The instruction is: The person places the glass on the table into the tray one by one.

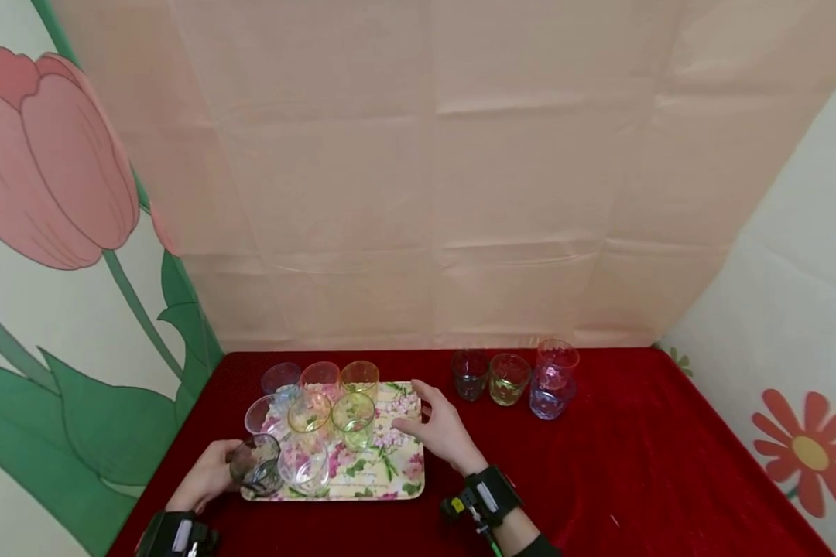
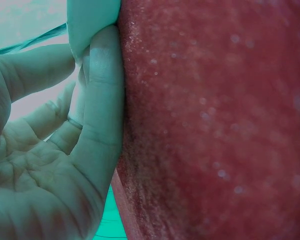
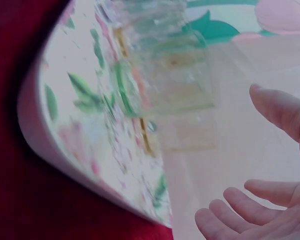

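Note:
A floral tray (image 1: 390,464) lies on the red tablecloth (image 1: 634,464) and carries several tinted glasses. My left hand (image 1: 212,470) grips a dark grey glass (image 1: 256,464) at the tray's front left corner. The left wrist view shows my left hand's fingers (image 2: 102,100) lying against the red cloth (image 2: 215,125). My right hand (image 1: 428,414) hovers over the tray's right edge with fingers spread, holding nothing. In the right wrist view, the spread fingers (image 3: 277,110) are apart from a yellow-green glass (image 3: 165,65) on the tray (image 3: 75,130).
On the cloth to the right of the tray stand a grey glass (image 1: 470,374), a yellow-green glass (image 1: 508,379) and a pink glass stacked in a purple one (image 1: 553,383). A peach backdrop rises behind the table. Flower-painted walls close in on both sides.

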`<move>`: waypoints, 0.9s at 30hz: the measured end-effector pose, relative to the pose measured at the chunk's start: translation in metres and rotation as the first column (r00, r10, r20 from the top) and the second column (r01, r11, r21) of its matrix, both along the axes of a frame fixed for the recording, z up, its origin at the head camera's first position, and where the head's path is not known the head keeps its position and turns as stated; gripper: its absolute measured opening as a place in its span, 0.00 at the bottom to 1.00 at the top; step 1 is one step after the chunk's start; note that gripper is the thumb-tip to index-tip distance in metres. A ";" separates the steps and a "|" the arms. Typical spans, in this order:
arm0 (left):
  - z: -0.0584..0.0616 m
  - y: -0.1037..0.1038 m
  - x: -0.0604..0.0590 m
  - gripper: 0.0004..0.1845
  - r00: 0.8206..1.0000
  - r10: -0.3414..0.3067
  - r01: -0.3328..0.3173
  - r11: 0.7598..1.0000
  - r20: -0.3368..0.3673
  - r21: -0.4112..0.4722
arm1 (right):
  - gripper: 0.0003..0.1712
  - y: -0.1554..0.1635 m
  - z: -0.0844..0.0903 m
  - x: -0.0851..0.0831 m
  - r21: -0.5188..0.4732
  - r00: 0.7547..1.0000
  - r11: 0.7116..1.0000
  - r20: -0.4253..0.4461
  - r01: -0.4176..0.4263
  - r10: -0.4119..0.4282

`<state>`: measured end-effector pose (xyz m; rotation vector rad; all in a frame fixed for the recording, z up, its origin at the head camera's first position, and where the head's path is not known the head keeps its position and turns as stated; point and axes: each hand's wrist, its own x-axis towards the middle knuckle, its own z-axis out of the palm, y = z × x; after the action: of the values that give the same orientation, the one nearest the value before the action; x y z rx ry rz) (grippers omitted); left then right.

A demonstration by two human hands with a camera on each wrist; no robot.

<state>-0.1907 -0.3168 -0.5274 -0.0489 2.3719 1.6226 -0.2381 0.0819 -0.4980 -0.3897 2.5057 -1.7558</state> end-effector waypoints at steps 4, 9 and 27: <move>0.000 0.001 0.000 0.13 1.000 -0.007 0.007 1.000 -0.023 -0.001 | 0.41 0.011 0.001 -0.004 0.021 0.998 0.998 -0.005 0.062 -0.062; 0.001 0.002 0.001 0.14 1.000 -0.005 0.006 1.000 -0.028 0.014 | 0.39 0.023 0.003 -0.007 0.027 0.994 0.994 -0.015 0.106 -0.106; -0.001 0.002 0.001 0.14 1.000 0.014 -0.014 1.000 -0.020 0.006 | 0.28 0.090 0.012 -0.020 0.066 0.912 0.935 -0.253 0.350 -0.323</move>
<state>-0.1901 -0.3144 -0.5279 -0.0484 2.3870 1.6445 -0.2578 0.1720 -0.4856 -0.1758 2.9807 -1.7570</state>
